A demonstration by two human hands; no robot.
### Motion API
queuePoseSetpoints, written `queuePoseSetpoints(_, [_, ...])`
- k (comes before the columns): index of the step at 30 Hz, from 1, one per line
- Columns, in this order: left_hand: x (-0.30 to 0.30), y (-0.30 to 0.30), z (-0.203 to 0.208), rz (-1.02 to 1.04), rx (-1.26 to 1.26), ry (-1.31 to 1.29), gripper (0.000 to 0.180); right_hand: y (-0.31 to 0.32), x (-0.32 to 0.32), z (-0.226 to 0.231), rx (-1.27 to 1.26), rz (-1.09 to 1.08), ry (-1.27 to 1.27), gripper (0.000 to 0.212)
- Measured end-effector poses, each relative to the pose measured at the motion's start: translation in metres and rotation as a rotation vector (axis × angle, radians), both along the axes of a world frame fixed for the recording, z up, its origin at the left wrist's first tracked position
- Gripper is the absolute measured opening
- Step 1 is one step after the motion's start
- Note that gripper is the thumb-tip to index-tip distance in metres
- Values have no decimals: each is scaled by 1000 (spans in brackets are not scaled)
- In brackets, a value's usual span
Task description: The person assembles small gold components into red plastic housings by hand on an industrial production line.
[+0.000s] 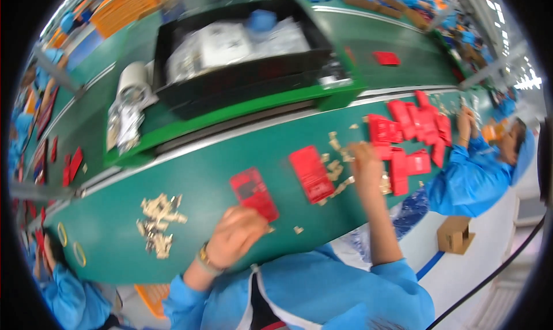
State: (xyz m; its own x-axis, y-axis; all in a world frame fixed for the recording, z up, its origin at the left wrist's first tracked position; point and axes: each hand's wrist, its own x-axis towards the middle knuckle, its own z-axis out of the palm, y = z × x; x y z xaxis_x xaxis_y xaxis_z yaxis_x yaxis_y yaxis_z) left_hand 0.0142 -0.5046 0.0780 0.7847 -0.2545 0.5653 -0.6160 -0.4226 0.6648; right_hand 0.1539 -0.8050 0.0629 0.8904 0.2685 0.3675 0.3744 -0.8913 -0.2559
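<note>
My left hand (237,235), its fingers curled in and slightly blurred, is at the near end of a flat red rectangular case (259,200) with a dark patch at its far end. Whether anything is pinched in those fingers is hidden. A second red case (311,174) lies to the right, between my hands. Farther right, my right hand (366,160) reaches down over a scatter of small beige pieces (334,168); motion smears its fingers, so its grip does not show. One small beige piece (298,229) lies alone near the table's front edge.
Beige pieces (161,215) lie heaped at left, and red cases (423,122) are piled at right. Beyond the green table (201,163), a black bin (242,79) holds plastic bags beside a white roll (133,79). Co-workers (478,168) (75,295) sit at either side.
</note>
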Motion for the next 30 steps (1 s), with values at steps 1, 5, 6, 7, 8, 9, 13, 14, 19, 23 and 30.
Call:
queuePoseSetpoints(1, [8,0,0,39,77,-70,18,-17,9,-14,-202,-28,-252,33])
queuePoseSetpoints(5, [11,5,-7,129,276,-288,16,55,-29,28,438,370,255,22])
queuePoseSetpoints(6, [10,6,-9,152,302,-329,17,78,-39,38,508,512,418,20])
queuePoseSetpoints(7, [9,5,-10,157,303,-324,17,94,-46,45,575,648,576,19])
queuePoseSetpoints(8, [8,3,-10,175,317,-362,18,104,-48,43,574,653,581,19])
queuePoseSetpoints(9, [8,3,-10,191,331,-406,18,112,-48,42,507,770,636,19])
queuePoseSetpoints(13, [6,3,-12,215,345,-432,18,119,-46,46,348,936,600,19])
queuePoseSetpoints(14, [4,2,-14,239,367,-483,18,120,-47,46,348,943,601,19])
queuePoseSetpoints(19, [2,-1,-8,283,422,-403,15,92,-56,40,139,766,554,15])
queuePoseSetpoints(23, [0,-4,-9,368,180,112,18,49,-33,17,190,327,244,23])
queuePoseSetpoints(30, [2,-2,-16,383,-190,626,27,146,-63,12,133,728,-9,22])
